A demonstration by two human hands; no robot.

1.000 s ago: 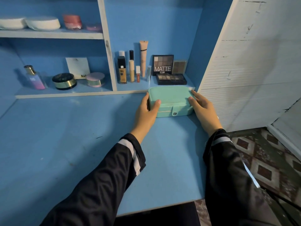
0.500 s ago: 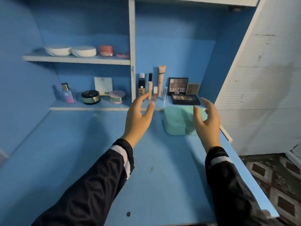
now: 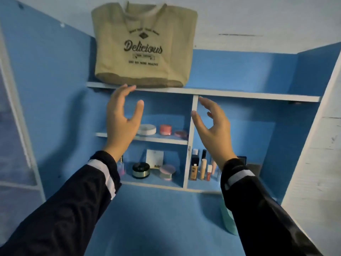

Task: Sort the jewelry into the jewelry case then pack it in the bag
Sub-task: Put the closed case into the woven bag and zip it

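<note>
L hand is reaching up w/ the arm stretched fwd, palm facing inward toward the R hand, which is mirroring it a bit lower, w/ a gap btwn the two. L fingers are spreading loosely, lightly curved and grasping nothing. Their tips are showing right at the front edge of the top shelf, just under the bag; can't tell if they're touching it. R fingers are likewise released and gently curved, thumb apart, holding nothing, hanging in front of the divider. L sleeve and R sleeve are showing black w/ a white band near each cuff. The bag, tan fabric w/ handles, is standing upright on the left part of the top shelf and is showing "Delicious" in big dark script. Smaller lines above and below that word are too blurred to read for sure. The case, teal, is lying on the blue surface low right, mostly hidden behind the R sleeve and well apart from the bag. On the mid shelf a white compact and a pink jar are sitting side by side. In the bottom left bay a card is leaning at the back, w/ unreadable dark lettering at its lower edge, behind a black-gold jar. In the right bay a foundation bottle is standing upright, label too small to read.
</note>
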